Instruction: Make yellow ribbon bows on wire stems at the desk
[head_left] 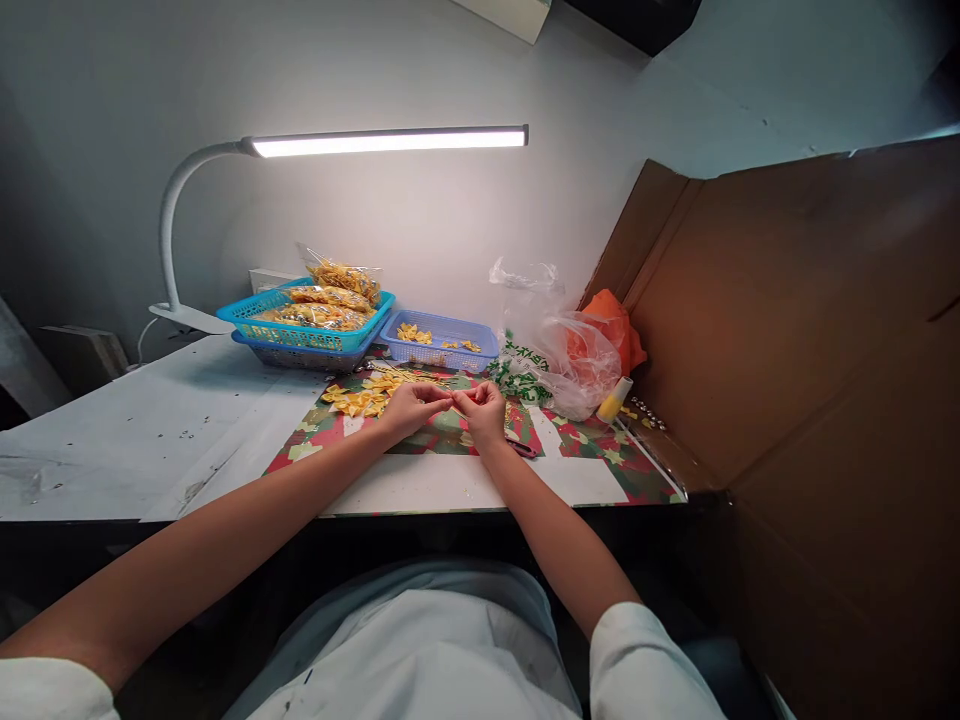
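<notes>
My left hand [417,408] and my right hand [484,410] meet over the table, fingertips pinched close together. Both are closed; whatever lies between the fingers is too small or hidden to name. Just beyond and left of my left hand lies a pile of yellow bow-shaped pieces [355,402]. Thin golden stems [397,377] lie behind it. Under both hands is a red and green patterned sheet [442,440]. A tool with a dark reddish handle [523,449] lies beside my right wrist, partly covered by it.
A turquoise basket [315,338] holds bagged yellow pieces; a purple basket [480,345] holds loose ones. Plastic bags [577,365] and a yellow-and-white bottle [614,400] stand right. A tall cardboard panel [810,330] bounds the right side. A lit lamp [390,142] hangs above.
</notes>
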